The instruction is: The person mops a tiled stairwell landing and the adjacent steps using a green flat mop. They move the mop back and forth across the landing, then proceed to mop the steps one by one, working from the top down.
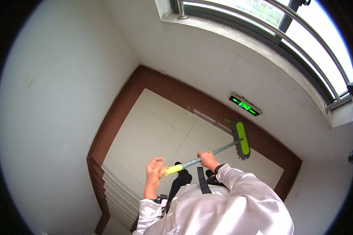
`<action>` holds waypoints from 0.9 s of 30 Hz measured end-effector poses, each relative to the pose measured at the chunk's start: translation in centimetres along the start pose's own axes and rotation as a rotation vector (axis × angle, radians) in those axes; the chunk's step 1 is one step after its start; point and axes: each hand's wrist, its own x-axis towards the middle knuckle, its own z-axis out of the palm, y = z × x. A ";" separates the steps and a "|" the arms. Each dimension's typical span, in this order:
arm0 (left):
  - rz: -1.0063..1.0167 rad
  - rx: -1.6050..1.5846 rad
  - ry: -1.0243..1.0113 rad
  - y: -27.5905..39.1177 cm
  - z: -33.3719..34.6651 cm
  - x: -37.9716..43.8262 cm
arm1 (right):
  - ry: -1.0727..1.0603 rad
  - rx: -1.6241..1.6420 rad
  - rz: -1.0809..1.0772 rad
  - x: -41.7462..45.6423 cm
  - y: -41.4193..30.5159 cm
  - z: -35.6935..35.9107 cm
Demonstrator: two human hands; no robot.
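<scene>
A flat dust mop has a lime-green head [243,138] with a grey fringe [244,155]. It rests on the floor by the wall under the window. Its grey pole [191,162] slants back towards me and ends in a yellow-green grip [174,169]. My right hand [208,160] is closed round the grey pole, below the grip. At the top end, my left hand [154,172] holds the grip loosely, its upper fingers raised and slightly blurred.
White walls enclose a pale tiled landing [161,117] with a brown border [117,117]. Stairs [120,199] descend at lower left. A lit green exit sign [244,104] is low on the wall. Metal rails [247,19] cross the window. My feet stand behind the pole.
</scene>
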 end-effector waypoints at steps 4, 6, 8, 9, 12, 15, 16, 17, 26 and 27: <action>-0.121 -0.002 -0.205 -0.3 -1.7 4.3 | 0.021 -0.163 0.130 2.5 -0.2 0.4; -0.130 -0.003 0.026 2.2 -2.9 5.4 | -0.015 -0.157 0.095 4.9 -2.9 0.1; -0.113 -0.016 0.235 5.7 -4.1 5.5 | -0.045 -0.084 0.037 7.5 -6.9 -0.7; -0.083 -0.033 0.321 7.4 -6.1 5.5 | -0.046 -0.020 -0.004 8.9 -9.9 -1.1; 0.167 -0.118 0.268 10.8 -12.2 4.3 | -0.035 0.007 -0.146 13.0 -17.0 -0.5; 0.296 -0.067 0.231 15.3 -12.3 3.4 | 0.045 0.079 -0.246 15.8 -21.5 -2.4; 0.341 -0.051 0.241 15.6 -12.2 3.8 | 0.083 0.104 -0.266 16.5 -21.9 -2.8; 0.338 -0.040 0.237 16.1 -12.0 4.6 | 0.124 0.129 -0.282 17.2 -22.1 -3.2; 0.022 0.054 0.132 9.7 0.4 11.1 | 0.448 0.150 0.112 11.1 -6.4 -4.8; -0.028 0.054 0.068 7.6 2.5 11.8 | 0.472 0.099 0.176 9.5 -3.4 -4.6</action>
